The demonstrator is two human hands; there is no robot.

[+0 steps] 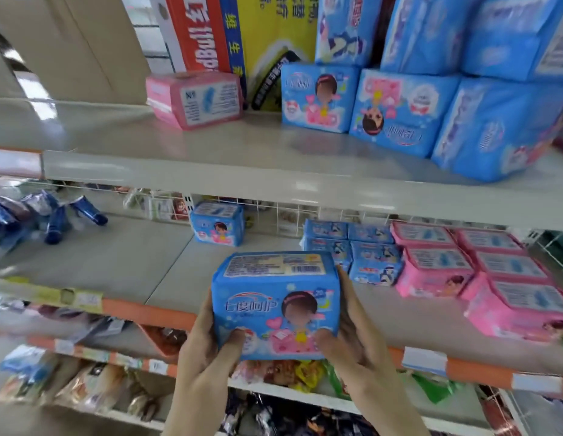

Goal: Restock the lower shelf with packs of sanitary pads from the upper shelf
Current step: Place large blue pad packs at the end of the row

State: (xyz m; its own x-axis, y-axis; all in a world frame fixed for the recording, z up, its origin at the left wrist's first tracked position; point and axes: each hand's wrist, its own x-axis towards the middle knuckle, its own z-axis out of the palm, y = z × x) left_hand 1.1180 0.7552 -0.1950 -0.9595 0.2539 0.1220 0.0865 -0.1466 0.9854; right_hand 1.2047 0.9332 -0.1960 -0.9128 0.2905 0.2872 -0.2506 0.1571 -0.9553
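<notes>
Both hands, left [204, 350] and right [355, 344], clasp a glossy, soft-cornered blue pad pack [275, 305] between them.

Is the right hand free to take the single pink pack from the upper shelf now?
Probably not yet. The right hand and the left hand both hold a blue pack. The pink pack itself stands in the open on the upper shelf, with nothing in front.
</notes>
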